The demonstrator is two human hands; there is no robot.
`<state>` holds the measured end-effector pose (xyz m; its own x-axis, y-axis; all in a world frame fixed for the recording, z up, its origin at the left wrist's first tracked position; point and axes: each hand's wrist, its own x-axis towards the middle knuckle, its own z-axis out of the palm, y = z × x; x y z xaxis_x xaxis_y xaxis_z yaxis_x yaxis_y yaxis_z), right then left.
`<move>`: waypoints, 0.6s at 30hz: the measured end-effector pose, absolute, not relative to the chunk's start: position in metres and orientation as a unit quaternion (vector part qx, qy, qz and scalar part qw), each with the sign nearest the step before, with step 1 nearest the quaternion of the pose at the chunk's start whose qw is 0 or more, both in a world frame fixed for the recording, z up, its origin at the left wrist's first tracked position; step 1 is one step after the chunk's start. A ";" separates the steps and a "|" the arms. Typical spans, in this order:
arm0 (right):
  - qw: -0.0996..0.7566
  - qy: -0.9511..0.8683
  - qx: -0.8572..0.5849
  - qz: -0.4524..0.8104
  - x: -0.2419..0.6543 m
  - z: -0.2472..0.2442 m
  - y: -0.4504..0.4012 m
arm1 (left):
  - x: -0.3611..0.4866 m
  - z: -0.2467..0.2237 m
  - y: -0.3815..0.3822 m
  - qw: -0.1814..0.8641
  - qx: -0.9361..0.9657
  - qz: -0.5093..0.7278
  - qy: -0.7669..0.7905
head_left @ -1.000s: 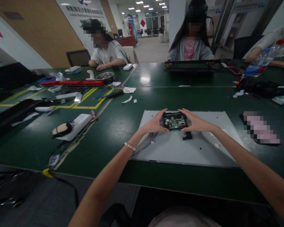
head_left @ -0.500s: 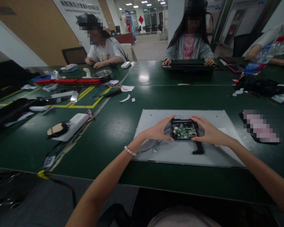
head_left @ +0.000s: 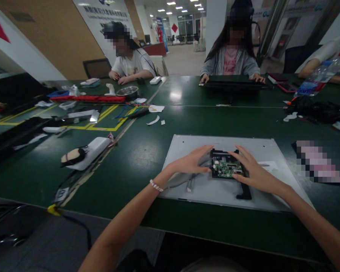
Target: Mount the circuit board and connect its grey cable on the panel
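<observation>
Head view: toward the left of the green table (head_left: 136, 181), a long white object (head_left: 98, 146) lies apart from the work. The left hand (head_left: 187, 161) is open, its thumb and fingers spread beside the left edge of the circuit board unit (head_left: 227, 169); whether it presses on that edge, I cannot tell. Grey cables (head_left: 190, 183) lie between this hand and the near edge of the pale panel (head_left: 204, 194). The unit, board side up, is over the panel and has shifted rightward and nearer the person since the earlier frames. A black bracket (head_left: 245, 192) reaches from its right side toward the near edge. The right hand (head_left: 260, 175) has spread wider, open over the unit's right side, thumb by the lower corner. The looser pose suggests that the panel, rather than the fingers, now bears the unit. Farther right lies a pink and black item (head_left: 320, 162).
</observation>
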<state>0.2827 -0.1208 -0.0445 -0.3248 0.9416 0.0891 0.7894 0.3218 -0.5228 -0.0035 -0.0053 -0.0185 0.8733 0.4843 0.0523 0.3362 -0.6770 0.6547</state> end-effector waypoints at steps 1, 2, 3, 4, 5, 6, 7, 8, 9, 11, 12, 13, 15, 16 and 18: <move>0.194 -0.790 -0.547 0.196 0.281 -0.046 -0.122 | -0.009 -0.019 0.005 0.311 0.911 0.124 0.241; 0.194 -0.792 -0.546 0.194 0.279 -0.048 -0.123 | -0.017 -0.019 0.017 0.280 0.912 0.137 0.268; 0.194 -0.794 -0.545 0.190 0.278 -0.050 -0.123 | -0.026 -0.019 0.033 0.236 0.909 0.151 0.309; 0.194 -0.795 -0.544 0.185 0.277 -0.052 -0.124 | -0.036 -0.020 0.049 0.184 0.895 0.171 0.368; 0.195 -0.795 -0.545 0.181 0.276 -0.053 -0.125 | -0.048 -0.019 0.066 0.136 0.871 0.183 0.434; 0.196 -0.795 -0.547 0.178 0.275 -0.054 -0.125 | -0.060 -0.019 0.083 0.095 0.839 0.187 0.502; 0.197 -0.794 -0.549 0.174 0.275 -0.055 -0.126 | -0.072 -0.018 0.099 0.064 0.805 0.181 0.561; 0.197 -0.793 -0.550 0.170 0.274 -0.055 -0.126 | -0.084 -0.016 0.113 0.036 0.770 0.176 0.612; 0.195 -0.794 -0.552 0.166 0.274 -0.056 -0.126 | -0.095 -0.014 0.125 0.009 0.745 0.170 0.646; 0.189 -0.795 -0.554 0.159 0.273 -0.057 -0.127 | -0.114 -0.010 0.144 -0.028 0.720 0.148 0.677; 0.186 -0.796 -0.555 0.156 0.272 -0.057 -0.127 | -0.121 -0.009 0.152 -0.032 0.717 0.135 0.683; 0.183 -0.796 -0.556 0.154 0.272 -0.057 -0.127 | -0.127 -0.008 0.158 -0.029 0.719 0.118 0.684; 0.182 -0.795 -0.559 0.152 0.271 -0.058 -0.127 | -0.133 -0.009 0.169 -0.011 0.727 0.082 0.682; 0.183 -0.794 -0.559 0.151 0.271 -0.059 -0.127 | -0.134 -0.010 0.173 -0.001 0.728 0.065 0.682; 0.186 -0.795 -0.558 0.152 0.271 -0.059 -0.126 | -0.133 -0.014 0.178 0.014 0.727 0.042 0.685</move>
<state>0.2706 -0.1262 -0.0589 -0.3090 0.9427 0.1258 0.8302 0.3319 -0.4479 -0.1330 0.1784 -0.0139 0.0579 0.9975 0.0411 0.9951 -0.0610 0.0778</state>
